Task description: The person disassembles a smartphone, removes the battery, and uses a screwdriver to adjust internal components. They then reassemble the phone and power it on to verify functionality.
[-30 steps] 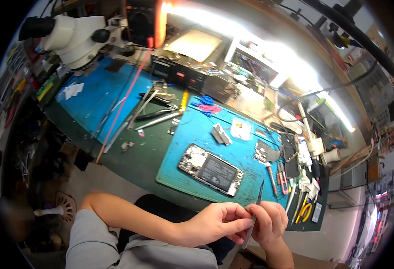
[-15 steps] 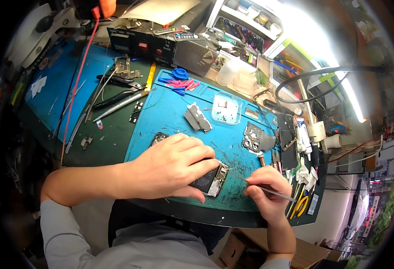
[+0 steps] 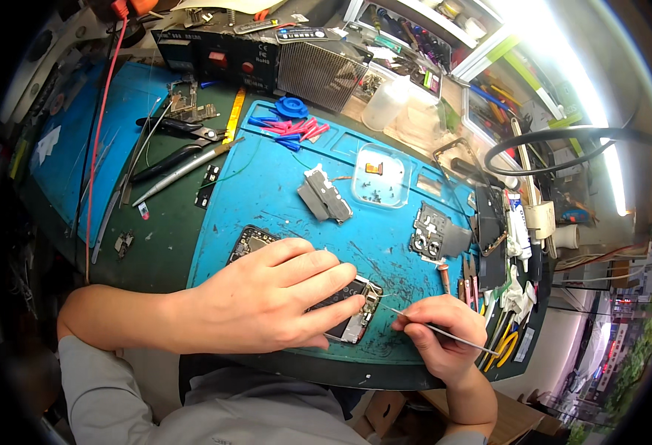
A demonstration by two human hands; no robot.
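An opened smartphone [image 3: 354, 328] lies on a blue work mat, its black battery and circuit parts exposed. Across its middle rests my left hand [image 3: 266, 300], fingers stretched out and a fingertip touching near the phone's right end. The hand hides much of the phone; its upper left corner shows beyond the knuckles. My right hand [image 3: 448, 334], just right of the phone, pinches thin metal tweezers [image 3: 468, 343]. Their fine tip points at the phone's right end, seemingly a little apart from it. A pale thin strand [image 3: 380, 295] sticks out from that end.
On the blue mat [image 3: 266, 200] are a grey metal part [image 3: 324, 194], a clear box [image 3: 381, 178] with small pieces, and a camera-cutout plate [image 3: 431, 231]. Pliers and knives lie left. Tools crowd the right edge. A black device [image 3: 214, 59] stands behind; a cable [image 3: 563, 133] loops overhead right.
The view has shifted slightly. My left fingertip has moved down along the phone's right end, and the thumb has drawn in under the hand. My right hand still pinches the tweezers.
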